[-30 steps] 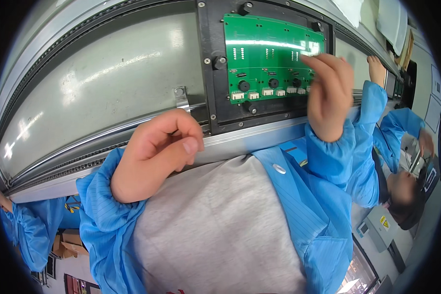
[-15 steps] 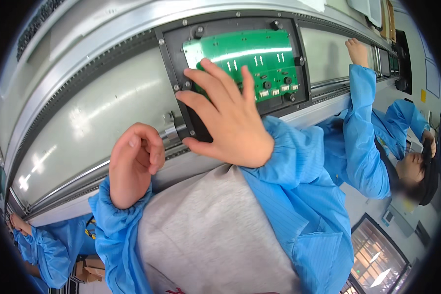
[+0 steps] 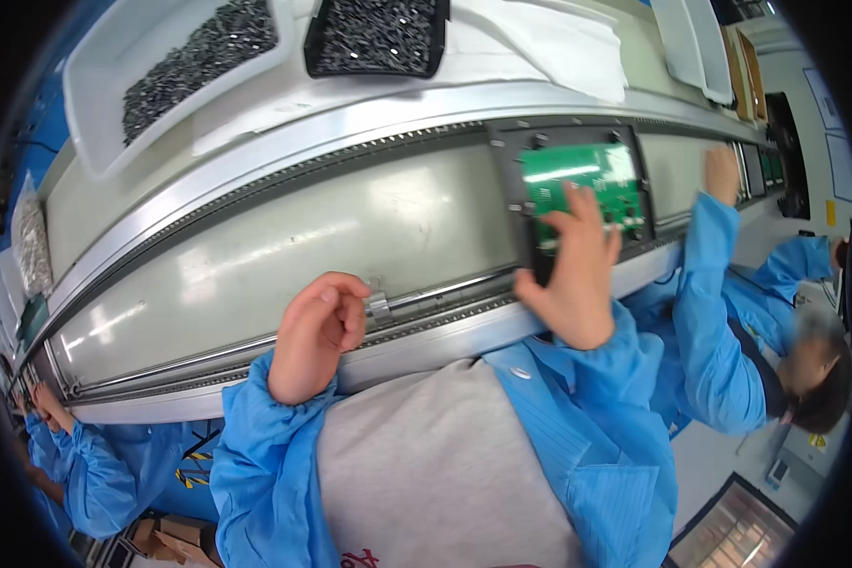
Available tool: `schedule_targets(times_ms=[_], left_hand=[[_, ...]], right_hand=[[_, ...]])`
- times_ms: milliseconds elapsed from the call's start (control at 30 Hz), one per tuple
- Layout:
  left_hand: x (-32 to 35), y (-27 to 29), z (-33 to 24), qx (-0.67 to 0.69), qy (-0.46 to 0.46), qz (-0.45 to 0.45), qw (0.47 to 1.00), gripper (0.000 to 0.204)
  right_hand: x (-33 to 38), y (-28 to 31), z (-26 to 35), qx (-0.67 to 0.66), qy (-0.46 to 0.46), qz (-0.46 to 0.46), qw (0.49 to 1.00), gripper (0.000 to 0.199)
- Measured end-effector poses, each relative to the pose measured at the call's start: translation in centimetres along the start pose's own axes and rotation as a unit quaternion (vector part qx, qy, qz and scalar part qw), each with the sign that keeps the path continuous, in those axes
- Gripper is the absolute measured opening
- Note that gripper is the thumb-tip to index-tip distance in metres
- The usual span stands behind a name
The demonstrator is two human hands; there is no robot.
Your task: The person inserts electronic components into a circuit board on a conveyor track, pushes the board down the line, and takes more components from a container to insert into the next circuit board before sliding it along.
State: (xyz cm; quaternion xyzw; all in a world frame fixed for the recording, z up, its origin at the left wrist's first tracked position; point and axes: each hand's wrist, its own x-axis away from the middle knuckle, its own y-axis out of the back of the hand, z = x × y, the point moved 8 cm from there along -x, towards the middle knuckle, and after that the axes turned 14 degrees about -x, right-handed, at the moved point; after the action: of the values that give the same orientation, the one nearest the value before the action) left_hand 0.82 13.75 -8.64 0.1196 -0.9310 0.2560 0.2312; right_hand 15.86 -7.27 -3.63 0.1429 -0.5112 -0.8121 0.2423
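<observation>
Right hand [image 3: 570, 275] is spread open, fingers splayed flat over the lower left part of the green circuit board [image 3: 582, 182], which sits in a black frame [image 3: 511, 180] riding the conveyor belt [image 3: 284, 251]. Left hand [image 3: 317, 331] is curled into a loose fist, gripping nothing I can see, resting on the belt's near metal rail [image 3: 417, 341] just beside a small metal clip [image 3: 378, 305]. Beyond the belt, a white tray [image 3: 95, 95] and a black tray [image 3: 379, 68] hold small dark parts. A neighbouring worker's hand [image 3: 721, 173] reaches onto the belt at the right.
</observation>
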Motion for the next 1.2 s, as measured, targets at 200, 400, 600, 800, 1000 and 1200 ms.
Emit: schedule_targets(times_ms=[200,400,600,800,1000,1200], left_hand=[[-0.7,-0.4,0.7,0.220,0.077,0.025,0.972,0.041],[-2.4,0.5,0.0,0.181,0.034,-0.007,0.983,0.044],[-9.7,-1.9,-14.0,-0.212,-0.431,-0.178,0.859,0.015],[-17.3,-6.7,-18.0,-0.600,-0.509,-0.360,0.501,0.008],[-20.3,-5.3,-16.4,-0.624,-0.490,-0.342,0.503,0.016],[-18.7,-6.1,-16.7,-0.605,-0.583,-0.353,0.411,0.038]], right_hand=[[1.6,5.0,-9.7,0.138,-0.106,-0.134,0.976,0.065],[0.0,6.6,-10.1,0.183,-0.122,-0.228,0.948,0.063],[-4.2,1.0,6.1,-0.203,0.265,-0.128,0.934,0.050],[-4.1,-2.7,12.1,-0.374,0.401,-0.008,0.836,0.036],[-6.7,-5.6,9.0,-0.429,0.286,0.045,0.856,0.028],[-7.6,-6.7,8.5,-0.432,0.270,0.043,0.859,0.023]])
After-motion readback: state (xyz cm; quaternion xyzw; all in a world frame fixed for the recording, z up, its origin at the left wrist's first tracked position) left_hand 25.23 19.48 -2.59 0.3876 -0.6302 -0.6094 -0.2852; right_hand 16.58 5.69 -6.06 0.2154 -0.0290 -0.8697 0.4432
